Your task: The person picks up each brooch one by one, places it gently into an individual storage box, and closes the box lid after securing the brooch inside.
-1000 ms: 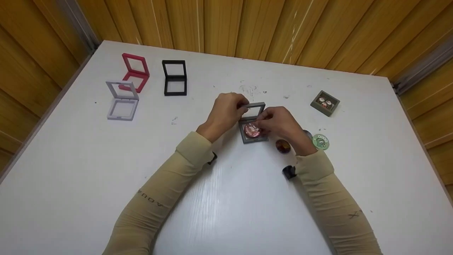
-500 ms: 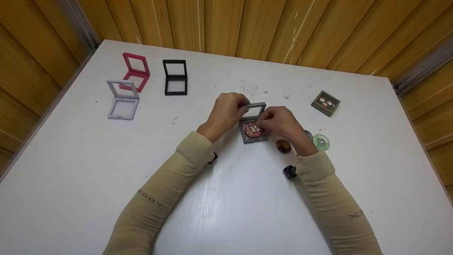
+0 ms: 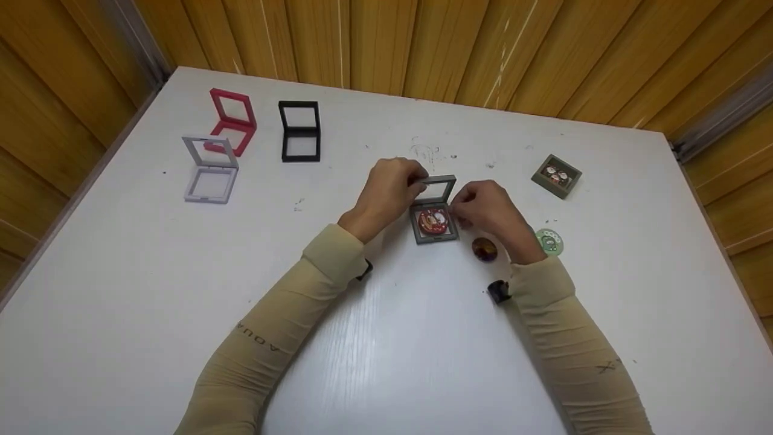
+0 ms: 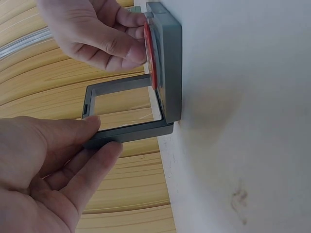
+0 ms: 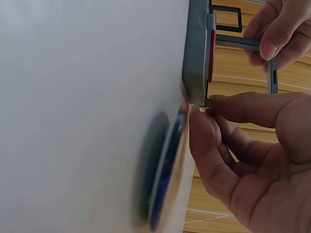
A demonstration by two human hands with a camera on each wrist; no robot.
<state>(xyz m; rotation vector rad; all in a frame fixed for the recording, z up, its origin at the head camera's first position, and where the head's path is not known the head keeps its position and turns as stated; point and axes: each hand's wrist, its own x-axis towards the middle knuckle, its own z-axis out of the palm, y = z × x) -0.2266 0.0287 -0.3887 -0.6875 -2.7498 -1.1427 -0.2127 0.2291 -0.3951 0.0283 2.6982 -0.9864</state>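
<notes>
An open grey display frame [image 3: 437, 240] stands on the white table with its lid raised. Inside its base lies a round red badge [image 3: 433, 222] with a cartoon print. My left hand [image 3: 386, 190] pinches the free edge of the lid [image 4: 129, 133] between thumb and fingers. At the base's right side, my right hand [image 3: 488, 210] has thumb and fingertips on the frame's edge, pinching it there. The badge's red rim [image 4: 151, 56] shows beside the right thumb in the left wrist view. A dark amber round badge [image 3: 484, 249] lies just below the right hand.
Red [image 3: 232, 124], lilac [image 3: 211, 185] and black [image 3: 300, 145] display frames stand unfolded at the far left. A closed olive frame [image 3: 561, 188] with a badge inside sits at right. A green badge [image 3: 549, 241] is partly behind the right wrist.
My right fingers have drawn back from the red badge to the frame's right edge, leaving the badge fully visible in the base. The left hand keeps its hold on the lid.
</notes>
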